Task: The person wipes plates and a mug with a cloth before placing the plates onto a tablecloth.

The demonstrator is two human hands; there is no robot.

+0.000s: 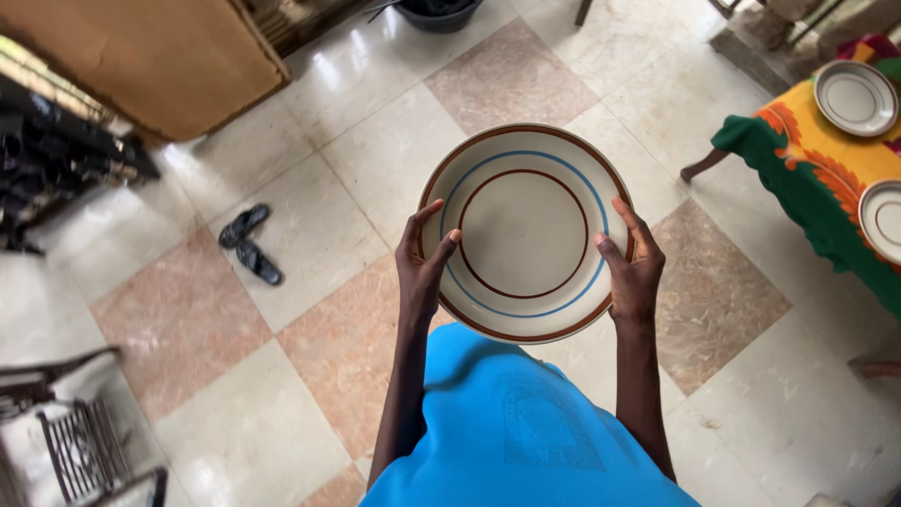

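Glazed cream ceramic dinner plate (526, 230), round with brown and blue rings, is gripped at opposite rims by left hand (424, 265) and right hand (633, 268), over polished marble floor (310, 225).

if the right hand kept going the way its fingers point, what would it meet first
The right hand grips the plate at its right rim, fingers pointing up the picture. Straight on lies only tiled floor, well below hand level; the clothed table sits off to the right. The way looks free, though depth is unclear.
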